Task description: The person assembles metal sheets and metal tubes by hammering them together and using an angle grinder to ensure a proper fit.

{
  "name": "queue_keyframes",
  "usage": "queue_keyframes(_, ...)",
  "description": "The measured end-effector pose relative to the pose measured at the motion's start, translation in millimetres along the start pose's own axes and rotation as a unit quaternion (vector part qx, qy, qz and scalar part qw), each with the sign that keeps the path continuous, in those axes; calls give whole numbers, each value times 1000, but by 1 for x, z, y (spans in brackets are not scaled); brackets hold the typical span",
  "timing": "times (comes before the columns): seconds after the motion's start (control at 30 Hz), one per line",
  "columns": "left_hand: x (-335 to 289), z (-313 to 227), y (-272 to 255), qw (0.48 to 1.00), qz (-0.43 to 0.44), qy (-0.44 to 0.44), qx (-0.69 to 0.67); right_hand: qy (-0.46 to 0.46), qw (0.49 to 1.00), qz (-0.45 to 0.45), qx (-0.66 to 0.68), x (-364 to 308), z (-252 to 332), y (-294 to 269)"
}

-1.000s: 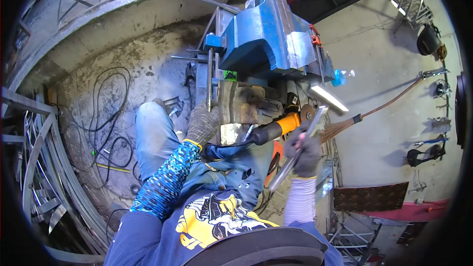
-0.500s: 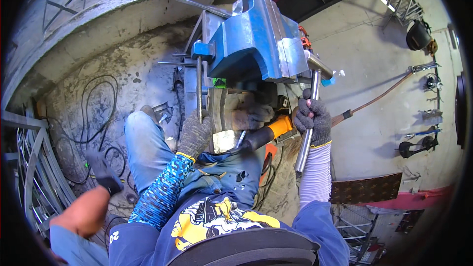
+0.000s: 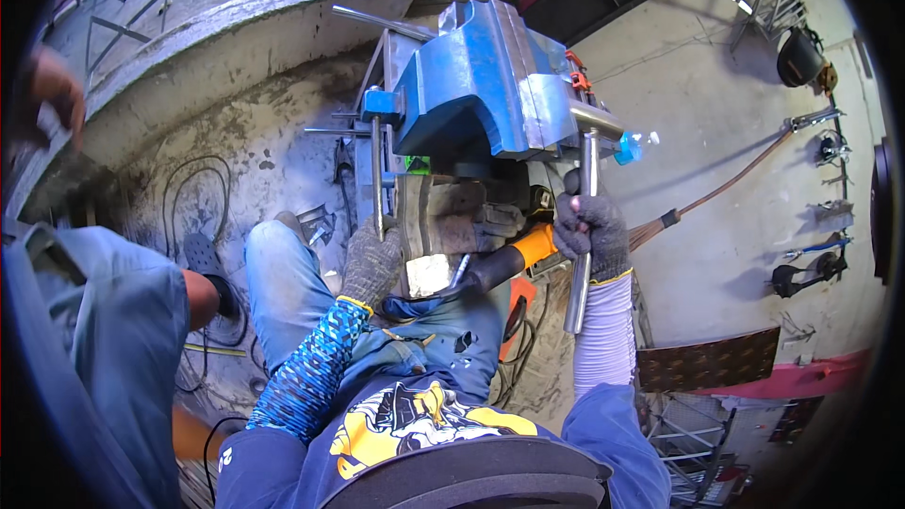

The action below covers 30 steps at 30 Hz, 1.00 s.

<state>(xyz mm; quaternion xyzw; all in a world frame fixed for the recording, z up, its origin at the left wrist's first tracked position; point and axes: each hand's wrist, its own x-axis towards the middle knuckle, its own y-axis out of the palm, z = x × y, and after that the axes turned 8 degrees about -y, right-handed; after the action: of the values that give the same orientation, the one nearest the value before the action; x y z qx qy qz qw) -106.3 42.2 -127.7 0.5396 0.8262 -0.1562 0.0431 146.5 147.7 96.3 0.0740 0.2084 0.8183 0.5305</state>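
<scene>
Head view shows the left hand [image 3: 370, 262], fingers curled around the steel bar [image 3: 377, 170] of the blue vise [image 3: 443, 85]. The right hand [image 3: 594, 229] closes its fingers around a metal hammer [image 3: 589, 170], near the vise's right side.

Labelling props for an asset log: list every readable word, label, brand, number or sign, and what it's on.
Navy shirt, left sleeve: small white marking, tilted and partial; not transcribed.
Shirt front: yellow, white and black graphic print, cut off by the dark brim; any lettering unclear.
Blue vise: nothing readable.
Orange-and-black power tool: nothing readable.
</scene>
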Motion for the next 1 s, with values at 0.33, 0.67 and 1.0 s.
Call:
queue_keyframes(0.33,0,-2,2,1000,12,-15,-8,-55,991,-69,96,-5,18,-32)
queue_keyframes(0.67,-3,-10,-6,998,13,-56,17,-35,997,-53,42,-24,0,-27)
queue_keyframes(1.0,26,13,-25,970,197,-130,57,-40,994,-97,-37,-124,-89,-2)
